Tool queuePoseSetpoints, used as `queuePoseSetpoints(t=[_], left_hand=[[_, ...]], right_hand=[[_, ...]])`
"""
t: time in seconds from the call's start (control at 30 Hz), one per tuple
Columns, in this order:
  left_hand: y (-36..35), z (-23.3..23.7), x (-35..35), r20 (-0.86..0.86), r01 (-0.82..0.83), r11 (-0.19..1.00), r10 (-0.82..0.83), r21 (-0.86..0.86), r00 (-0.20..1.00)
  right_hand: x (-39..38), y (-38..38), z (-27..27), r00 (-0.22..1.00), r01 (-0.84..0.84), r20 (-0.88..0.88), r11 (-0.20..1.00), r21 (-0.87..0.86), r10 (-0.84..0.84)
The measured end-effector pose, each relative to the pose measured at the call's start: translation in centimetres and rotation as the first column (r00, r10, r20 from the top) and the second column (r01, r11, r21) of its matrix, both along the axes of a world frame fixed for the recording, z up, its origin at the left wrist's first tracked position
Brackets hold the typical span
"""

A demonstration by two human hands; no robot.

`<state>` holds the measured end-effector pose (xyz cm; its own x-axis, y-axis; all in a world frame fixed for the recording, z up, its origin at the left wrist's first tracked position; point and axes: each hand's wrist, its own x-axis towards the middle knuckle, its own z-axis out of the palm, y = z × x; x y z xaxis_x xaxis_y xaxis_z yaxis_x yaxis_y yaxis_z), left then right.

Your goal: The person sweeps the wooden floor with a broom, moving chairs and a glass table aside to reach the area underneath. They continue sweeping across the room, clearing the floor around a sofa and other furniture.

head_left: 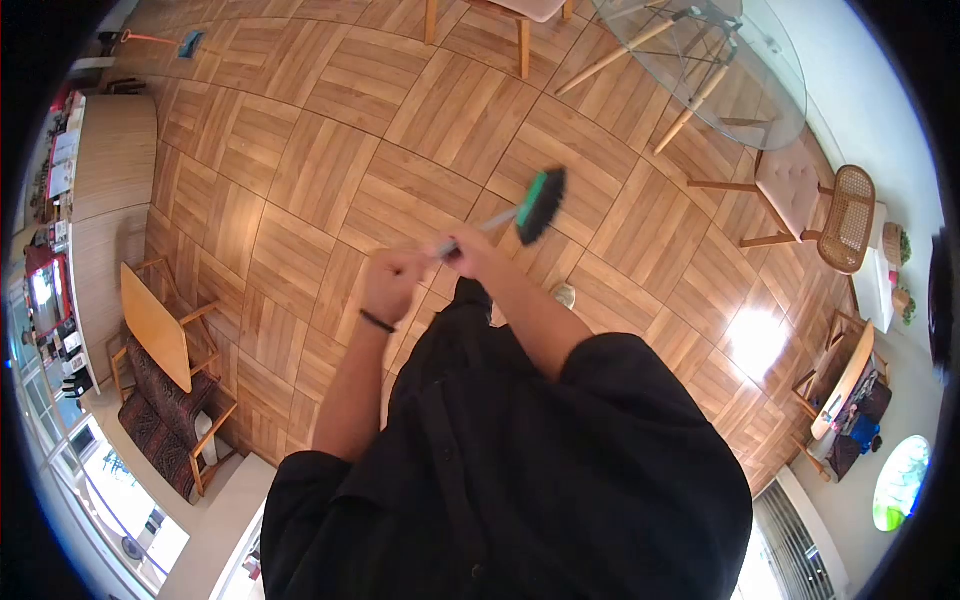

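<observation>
A broom point(540, 205) with a green and black head reaches out ahead of me, its bristles over the wooden floor point(430, 200). My right hand point(472, 254) is wrapped round its grey handle point(492, 222). Closed at the near end of the handle is my left hand point(393, 283), with a dark band on the wrist. Both hands are slightly blurred, and the fingers partly cover the handle. One light-coloured shoe point(563, 294) shows beside my dark trousers.
A glass table point(740, 90) with wooden legs and a cushioned chair point(790, 195) stand ahead on the right. To the left are a wooden table point(155, 325), a patterned seat point(160, 410) and a counter point(115, 180). A blue dustpan point(191, 44) lies at far left.
</observation>
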<state>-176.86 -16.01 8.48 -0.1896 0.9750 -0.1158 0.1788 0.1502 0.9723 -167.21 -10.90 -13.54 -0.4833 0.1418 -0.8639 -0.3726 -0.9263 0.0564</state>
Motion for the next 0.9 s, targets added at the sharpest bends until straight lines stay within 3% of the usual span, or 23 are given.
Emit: queuePoseSetpoints(t=[0.07,0.13,0.23,0.37,0.43,0.53,0.63,0.73,0.8,0.9], left_hand=[[0.2,1.2,-4.0,-0.091,-0.014,1.000,0.014,0.011,0.996],[0.9,3.5,-6.3,-0.203,0.011,0.999,-0.019,-0.042,0.979],[1.3,4.2,-6.9,-0.341,0.064,0.997,-0.047,0.038,0.939],[-0.7,9.1,-6.5,-0.307,0.119,0.973,-0.054,0.198,0.950],[-3.1,12.1,-5.8,-0.305,0.181,0.947,-0.096,0.264,0.948],[-6.9,14.5,-2.8,-0.050,0.155,0.905,-0.148,0.397,0.988],[-9.6,14.0,0.8,0.084,0.178,0.895,-0.231,0.409,0.969],[-10.9,10.5,5.3,0.242,0.243,0.916,-0.327,0.319,0.914],[-11.3,6.7,9.2,0.266,0.326,0.895,-0.408,0.303,0.873],[-12.5,2.8,15.5,0.418,0.456,0.889,-0.433,0.051,0.798]], right_hand=[[-6.6,2.0,3.4,0.999,-0.029,-0.011,0.999,0.030,0.030],[-11.4,3.7,4.1,0.968,-0.120,-0.215,0.990,0.075,0.133],[-16.2,5.4,4.5,0.906,-0.280,-0.264,0.936,0.213,0.331],[-16.5,3.7,12.3,0.917,-0.218,-0.275,0.941,0.260,0.289],[-13.7,1.0,16.3,0.934,-0.182,-0.247,0.940,0.288,0.257],[-7.3,-3.4,19.8,0.939,-0.113,-0.278,0.944,0.309,0.204],[0.3,-7.7,20.0,0.986,-0.040,-0.149,0.972,0.230,0.076],[8.5,-11.4,14.7,0.995,0.085,-0.065,0.984,0.154,-0.075],[14.5,-13.4,13.5,0.979,0.171,0.094,0.977,0.126,-0.183],[24.2,-17.0,7.5,0.958,0.225,0.157,0.969,0.104,-0.239]])
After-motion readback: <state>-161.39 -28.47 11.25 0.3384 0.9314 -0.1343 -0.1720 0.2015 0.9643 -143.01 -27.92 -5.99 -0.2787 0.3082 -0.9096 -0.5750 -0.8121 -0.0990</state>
